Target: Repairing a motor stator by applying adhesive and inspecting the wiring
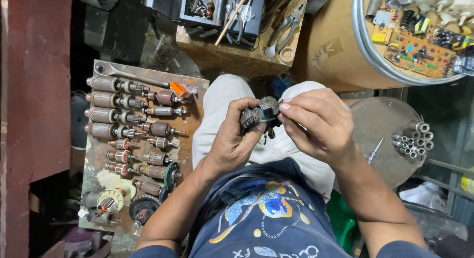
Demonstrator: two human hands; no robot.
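Both hands are closed on a small dark metal motor armature (260, 114) above the lap, the left hand (236, 139) cupping it and the right hand (316, 120) pinching its end. Its long axis seems to run left-right, though fingers hide much. A rusty metal tray (190, 97) of copper-wound armatures (111, 100) lies well apart on the left, a wooden block (237, 53) ahead.

Navy printed T-shirt, pale trousers, bare forearms.

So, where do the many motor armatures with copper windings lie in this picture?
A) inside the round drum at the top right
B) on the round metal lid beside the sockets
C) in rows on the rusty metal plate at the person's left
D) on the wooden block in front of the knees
C: the armatures lie in rows on the rusty plate at the person's left, away from both hands.
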